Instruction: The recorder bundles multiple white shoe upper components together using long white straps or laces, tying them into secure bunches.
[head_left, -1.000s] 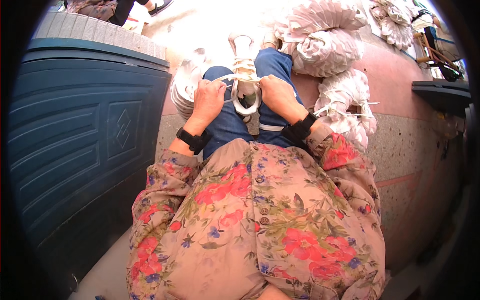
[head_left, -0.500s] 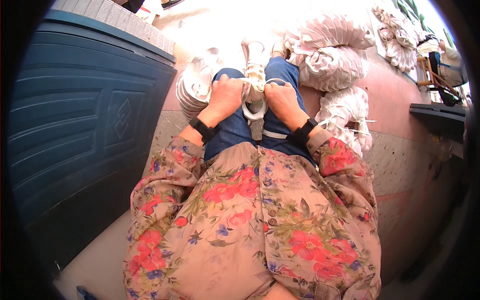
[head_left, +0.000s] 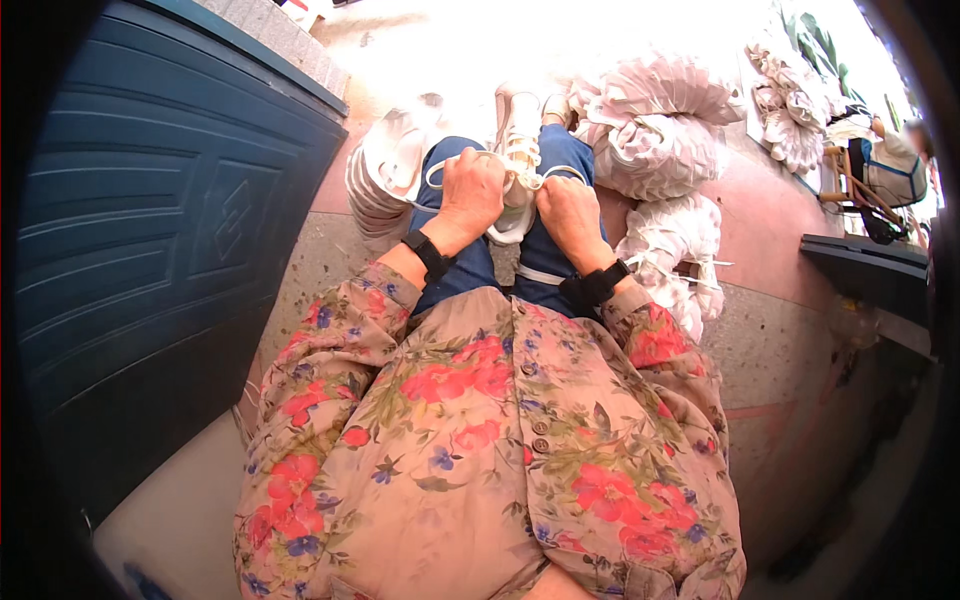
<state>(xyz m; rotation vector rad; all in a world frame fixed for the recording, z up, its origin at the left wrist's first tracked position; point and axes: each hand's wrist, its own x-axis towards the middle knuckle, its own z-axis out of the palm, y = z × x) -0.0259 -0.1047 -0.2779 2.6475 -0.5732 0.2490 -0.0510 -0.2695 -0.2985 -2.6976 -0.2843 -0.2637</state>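
Between my knees rests a white lace-up shoe, its criss-crossed lacing running away from me and its rounded opening on my side. My left hand is closed by the left edge of the shoe, pinching a white shoelace that loops out to the left over my jeans. At the right edge, my right hand is also closed, with a lace end curving above its fingers. The fingertips of both hands are partly hidden by the hands themselves.
Bundles of white shoe pieces lie at the left and in a stacked pile at the right, with a smaller bundle nearer me. A dark blue panelled door-like board stands close on my left. A wooden-framed chair is far right.
Both hands have shifted slightly; the left now has a lace loop standing out beside it. The shoe stays between my knees, and the view has turned a little.
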